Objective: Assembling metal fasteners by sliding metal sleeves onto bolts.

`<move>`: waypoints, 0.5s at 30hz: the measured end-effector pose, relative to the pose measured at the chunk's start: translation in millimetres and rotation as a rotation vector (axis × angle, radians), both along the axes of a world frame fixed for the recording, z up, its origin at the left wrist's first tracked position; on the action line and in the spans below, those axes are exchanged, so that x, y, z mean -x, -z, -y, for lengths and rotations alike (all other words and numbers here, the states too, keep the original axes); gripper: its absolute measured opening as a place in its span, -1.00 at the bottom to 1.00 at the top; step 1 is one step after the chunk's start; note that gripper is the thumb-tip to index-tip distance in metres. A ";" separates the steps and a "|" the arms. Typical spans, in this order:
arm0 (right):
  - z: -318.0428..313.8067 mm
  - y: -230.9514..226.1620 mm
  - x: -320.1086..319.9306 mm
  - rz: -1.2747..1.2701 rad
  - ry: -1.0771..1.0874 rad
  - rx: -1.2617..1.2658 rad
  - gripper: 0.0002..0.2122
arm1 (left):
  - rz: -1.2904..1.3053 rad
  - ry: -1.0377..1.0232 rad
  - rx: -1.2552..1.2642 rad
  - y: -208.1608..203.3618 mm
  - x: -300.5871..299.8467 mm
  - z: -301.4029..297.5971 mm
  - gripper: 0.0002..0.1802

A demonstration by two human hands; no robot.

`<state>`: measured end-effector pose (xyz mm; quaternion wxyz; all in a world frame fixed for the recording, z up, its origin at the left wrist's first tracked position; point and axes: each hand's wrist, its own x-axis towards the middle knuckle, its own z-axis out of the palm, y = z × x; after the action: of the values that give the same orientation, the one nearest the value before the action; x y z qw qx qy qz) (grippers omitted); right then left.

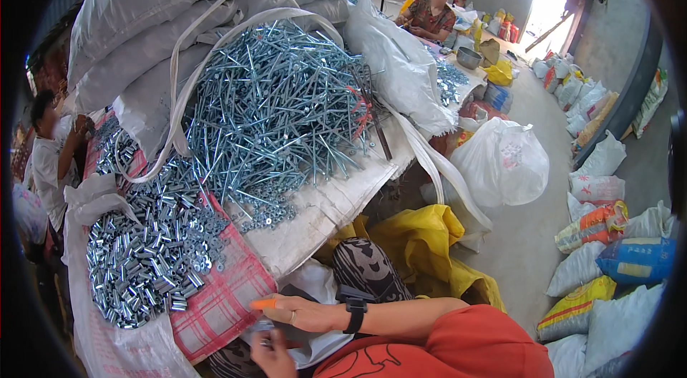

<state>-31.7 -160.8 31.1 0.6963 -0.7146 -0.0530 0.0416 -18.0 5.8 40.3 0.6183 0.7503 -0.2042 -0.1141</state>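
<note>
Low at the table's near edge, my right hand [304, 312] reaches in from the right, a dark watch on its wrist and an orange cover on one finger. Its fingers are drawn together; what they hold is hidden. Just below it, my left hand [274, 358] is closed and smeared by motion, around a small silvery metal piece [265, 340] too blurred to name. Nearest to both hands is a red-and-white checked cloth [215, 310]. Beyond it lie a heap of short shiny metal sleeves [136, 263], small nuts and washers [204, 235], and a large pile of long bolts [268, 106].
Stuffed white sacks [143, 10] are stacked behind the bolts. A yellow sack [422, 235] and a white bag [501, 163] stand right of the table. Filled sacks [594, 235] line the right side. One person [433, 13] sits at the back, another [54, 156] at the left.
</note>
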 end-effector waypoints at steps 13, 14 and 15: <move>-4.1 7.2 9.3 -0.059 0.054 -0.223 -0.66 | -0.109 -0.082 0.021 22.4 -21.1 -3.8 -0.81; 5.1 5.0 7.0 -0.097 0.121 -0.123 -0.65 | -0.259 -0.027 0.078 28.4 -26.5 -1.4 -0.82; 5.7 9.2 5.5 -0.148 0.182 -0.121 -0.65 | -0.558 0.108 0.195 23.9 -21.4 -6.6 -0.82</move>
<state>-37.1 -166.5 21.9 0.7409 -0.6682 0.0614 0.0275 3.4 12.4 16.4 0.7129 0.6150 -0.0757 -0.3283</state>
